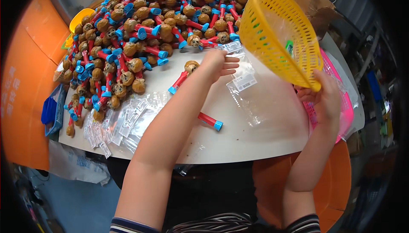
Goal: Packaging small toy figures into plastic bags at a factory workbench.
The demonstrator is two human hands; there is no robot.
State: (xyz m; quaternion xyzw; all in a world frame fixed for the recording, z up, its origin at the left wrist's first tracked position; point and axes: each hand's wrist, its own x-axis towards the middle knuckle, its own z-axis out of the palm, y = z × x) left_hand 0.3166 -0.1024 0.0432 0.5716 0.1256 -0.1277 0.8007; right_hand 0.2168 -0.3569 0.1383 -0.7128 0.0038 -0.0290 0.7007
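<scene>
Nearest the body, a loose red toy stick with a blue cap point(209, 120) lies by itself near the front of the white table point(238, 147), half under the left forearm; a sweep of that arm could roll it off the edge. To the left, clear plastic bags point(128, 120) lie fanned in a slippery layer that overhangs the table's front edge, and a nudge could slide several to the floor. The right hand point(326, 98) is clamped on the rim of a yellow perforated basket point(279, 30), held tilted high above the table over a pink basket point(341, 101); gripped only at one corner, it could twist out of the fingers or swing into the pile. Further out, the left hand point(219, 64) stretches forward with fingers open and flat, holding nothing, its tips on more clear bags point(245, 81) and just beside a brown-headed toy point(185, 73). Beyond it, the big heap of brown-headed toys point(162, 24) is stacked loosely, so a bump from hand or basket could send toys tumbling across the cleared patch of table.
</scene>
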